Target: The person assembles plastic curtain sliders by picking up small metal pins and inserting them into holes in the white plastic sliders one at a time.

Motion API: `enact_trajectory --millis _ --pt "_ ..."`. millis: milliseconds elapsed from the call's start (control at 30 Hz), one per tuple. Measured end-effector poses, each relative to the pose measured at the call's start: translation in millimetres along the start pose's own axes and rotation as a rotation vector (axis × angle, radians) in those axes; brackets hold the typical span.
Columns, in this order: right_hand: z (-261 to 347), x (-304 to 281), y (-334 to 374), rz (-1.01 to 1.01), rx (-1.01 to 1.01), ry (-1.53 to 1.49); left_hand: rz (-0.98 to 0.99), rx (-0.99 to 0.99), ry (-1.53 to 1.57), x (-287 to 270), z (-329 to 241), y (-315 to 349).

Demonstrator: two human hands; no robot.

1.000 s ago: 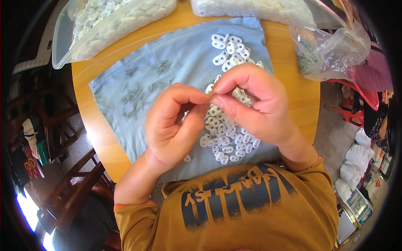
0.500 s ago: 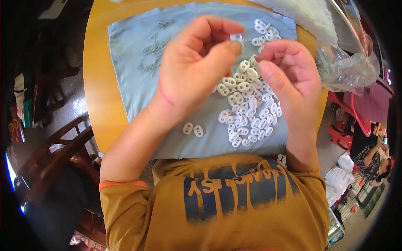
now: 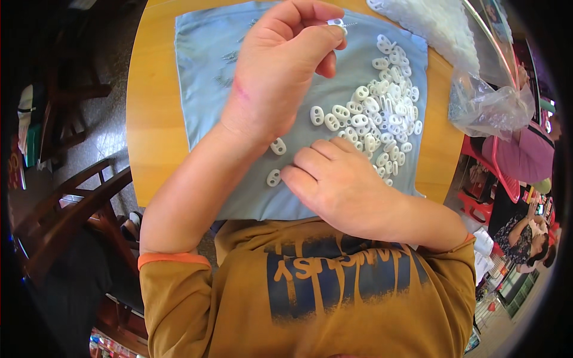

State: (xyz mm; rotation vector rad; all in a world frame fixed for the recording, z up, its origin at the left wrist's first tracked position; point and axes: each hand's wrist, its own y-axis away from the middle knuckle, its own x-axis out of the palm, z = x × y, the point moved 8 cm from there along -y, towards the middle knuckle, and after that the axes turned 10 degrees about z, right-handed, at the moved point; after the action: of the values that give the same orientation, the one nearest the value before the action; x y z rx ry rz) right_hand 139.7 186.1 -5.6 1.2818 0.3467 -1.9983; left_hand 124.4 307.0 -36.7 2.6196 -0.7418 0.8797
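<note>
My left hand (image 3: 298, 56) is raised over the far part of the blue-grey cloth. Its thumb and fingers pinch a white two-hole cord lock (image 3: 336, 22), and a thin metal spring (image 3: 351, 24) sticks out of the cord lock to the right. Low on the cloth, near its front edge, my right hand (image 3: 337, 182) lies palm down with bent fingers. Its fingertips are hidden under it, along with whatever they hold. One loose cord lock (image 3: 273, 177) is just left of those fingers; another cord lock (image 3: 278, 146) rests by my left wrist.
A pile of white cord locks (image 3: 391, 107) spreads over the right side of the cloth (image 3: 206, 59). Loose springs (image 3: 230, 56) lie at the far left, partly behind my left hand. A clear plastic bag (image 3: 492, 104) hangs over the right edge of the wooden table (image 3: 149, 101).
My left hand has moved farther away with the cord lock and spring. My right hand has come from beside them down to the front of the cloth, over where a loose cord lock lay.
</note>
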Motion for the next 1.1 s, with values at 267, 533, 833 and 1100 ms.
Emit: enact_trajectory --millis 267,533,833,1100 --pt "-5.1 -9.0 0.7 -0.097 -0.009 -0.127 0.025 0.038 -0.053 2.5 -8.4 -0.9" --pt "-74.3 -38.8 33.8 -0.574 0.278 -1.553 0.049 0.054 -0.023 12.5 -11.6 7.7" --pt "-106.0 -55.3 46.7 -0.816 0.13 -1.893 0.105 0.139 -0.274 35.2 -17.9 26.6" --pt "-107.9 -60.9 48.7 -0.907 0.147 -1.761 0.172 0.187 -0.373 41.2 -14.7 28.4"
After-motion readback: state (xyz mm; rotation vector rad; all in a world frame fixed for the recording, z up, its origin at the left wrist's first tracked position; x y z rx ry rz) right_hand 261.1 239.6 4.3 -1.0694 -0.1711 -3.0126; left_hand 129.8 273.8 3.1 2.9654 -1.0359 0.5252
